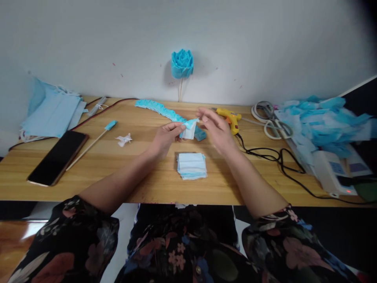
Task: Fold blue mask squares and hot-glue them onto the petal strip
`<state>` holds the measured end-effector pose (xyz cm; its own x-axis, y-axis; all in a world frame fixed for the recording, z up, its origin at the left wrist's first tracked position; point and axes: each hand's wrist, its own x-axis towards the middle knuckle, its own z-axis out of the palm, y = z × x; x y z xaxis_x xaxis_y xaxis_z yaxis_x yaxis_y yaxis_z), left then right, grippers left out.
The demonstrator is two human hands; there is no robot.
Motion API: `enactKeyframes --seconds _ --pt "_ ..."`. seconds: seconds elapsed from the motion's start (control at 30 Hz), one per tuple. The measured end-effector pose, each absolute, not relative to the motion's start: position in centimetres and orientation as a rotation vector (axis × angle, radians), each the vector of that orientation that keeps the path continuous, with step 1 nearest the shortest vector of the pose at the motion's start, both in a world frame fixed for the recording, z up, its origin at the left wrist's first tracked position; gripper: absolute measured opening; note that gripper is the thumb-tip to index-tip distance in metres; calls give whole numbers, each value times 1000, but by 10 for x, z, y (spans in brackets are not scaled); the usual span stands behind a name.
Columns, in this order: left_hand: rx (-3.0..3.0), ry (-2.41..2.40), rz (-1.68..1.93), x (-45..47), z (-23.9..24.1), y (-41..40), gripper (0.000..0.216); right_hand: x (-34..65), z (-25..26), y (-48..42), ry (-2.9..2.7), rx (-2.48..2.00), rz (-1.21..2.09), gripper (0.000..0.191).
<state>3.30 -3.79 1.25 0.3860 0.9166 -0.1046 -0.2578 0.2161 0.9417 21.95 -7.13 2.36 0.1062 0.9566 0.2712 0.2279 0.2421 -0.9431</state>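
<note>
My left hand (165,137) pinches a small folded piece of blue-and-white mask fabric (189,129) above the wooden table (123,177). My right hand (214,129) hovers just right of the piece with fingers spread, its fingertips at the fabric's top corner. Below the hands lies a neat stack of cut fabric squares (191,165). A curved row of folded blue pieces (160,109) stretches behind the hands. A finished blue fabric rose (182,63) on a stick leans against the wall.
A yellow glue gun (229,117) with its black cord lies to the right, beside white scissors (269,118) and a heap of blue scraps (321,122). To the left are a black phone (57,157), a stick with a blue tip (94,142), a white scrap (124,139) and stacked masks (51,112).
</note>
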Motion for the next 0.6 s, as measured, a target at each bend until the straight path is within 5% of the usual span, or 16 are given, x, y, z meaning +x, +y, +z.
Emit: enactKeyframes --seconds 0.17,0.6 --pt "999 774 993 33 10 -36 29 209 22 -75 -1286 -1189 1213 41" --pt "1221 875 1057 36 16 -47 31 202 14 -73 -1341 -1200 1034 30"
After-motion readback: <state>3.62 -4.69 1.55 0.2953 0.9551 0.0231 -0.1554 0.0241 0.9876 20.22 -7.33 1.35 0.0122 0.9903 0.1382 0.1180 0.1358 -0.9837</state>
